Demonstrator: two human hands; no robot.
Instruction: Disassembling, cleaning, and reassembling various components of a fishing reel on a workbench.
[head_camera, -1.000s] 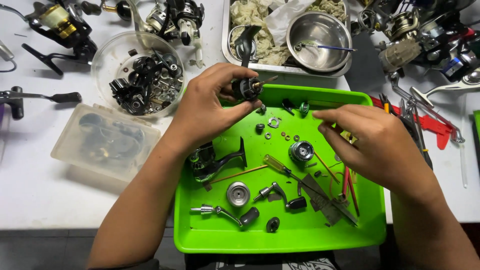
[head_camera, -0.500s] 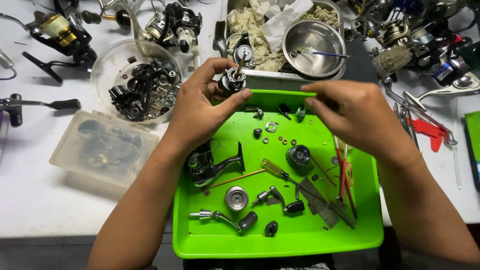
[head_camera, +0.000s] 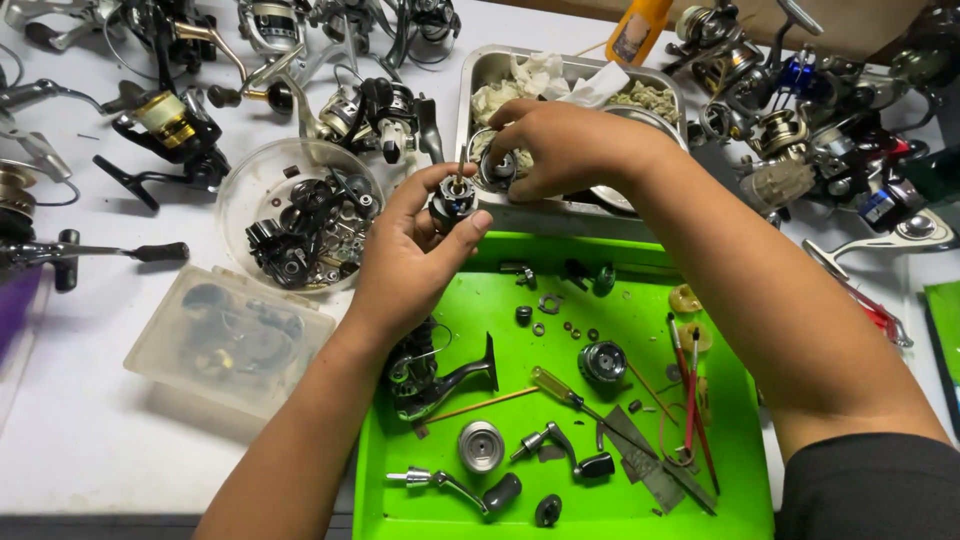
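**Reel rotor held up between tray and pan**

Rotor part (head_camera: 452, 205), a small dark reel piece with a thin shaft standing out of its top, sits clamped in the fingers of the left hand (head_camera: 415, 255), raised above the far edge of the green tray (head_camera: 720, 505). Just beside it, the right hand (head_camera: 560, 148) pinches a small round ring-like part (head_camera: 497, 168) over the near rim of the metal pan (head_camera: 478, 75), which holds crumpled rags. Below the hands, the tray carries a reel body (head_camera: 430, 375), a silver spool (head_camera: 481, 445), a crank handle (head_camera: 450, 485), a yellow-handled screwdriver (head_camera: 556, 388) and scattered washers. Left of the tray on the white worktop (head_camera: 90, 440) stand a clear round bowl (head_camera: 240, 190) of dark parts and a lidded plastic box (head_camera: 228, 338). Whole fishing reels crowd the far side.
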